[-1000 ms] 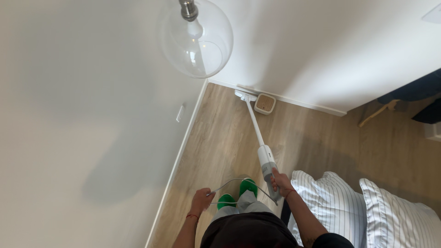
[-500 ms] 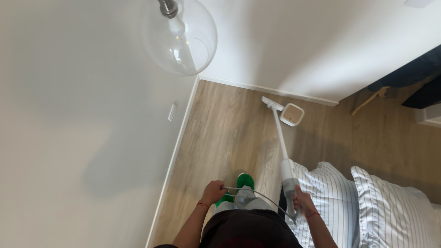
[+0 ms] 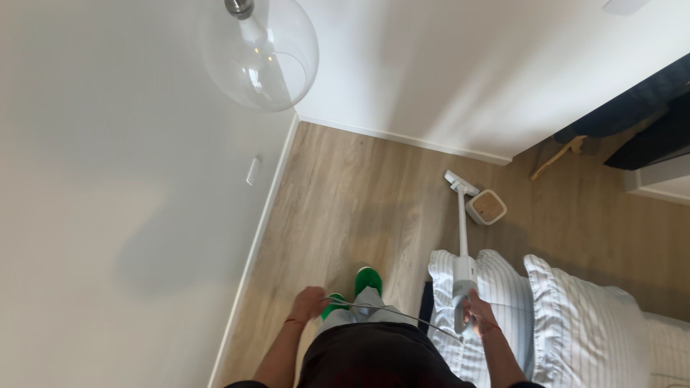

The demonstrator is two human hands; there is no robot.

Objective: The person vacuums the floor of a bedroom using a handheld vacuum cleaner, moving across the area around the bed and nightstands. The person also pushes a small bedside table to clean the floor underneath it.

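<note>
Gripping: a white stick vacuum [image 3: 463,267] is clasped at its handle by the right hand [image 3: 476,314], fingers wrapped shut around the grip, low in the head view.
Long axis: the vacuum's wand is seen running almost straight away from the right hand, up the picture toward the far wall, tilted only slightly left at its tip.
Floor head: the vacuum head [image 3: 459,181] is set on the wood floor [image 3: 345,194], just beside a small square white box with a tan top [image 3: 486,207]; contact between the two cannot be told.
Cord: a thin pale power cord [image 3: 392,312] is strung across the body from the vacuum's handle to the left hand [image 3: 309,302], which is curled closed on it.
Nearer hand: the right hand is on the vacuum itself; the left hand is well apart from it, near the green slippers [image 3: 359,287].
Beside the wand: two striped pillows [image 3: 568,316] are lying right of the vacuum body, the nearer one touching or overlapped by it.
Overhead: a clear glass globe lamp [image 3: 259,54] is hung near the corner.
Hidden: the left-hand fingers are blurred, the handle's lower end is covered by the right hand, and the dark furniture [image 3: 632,122] is cut off at the right edge.
</note>
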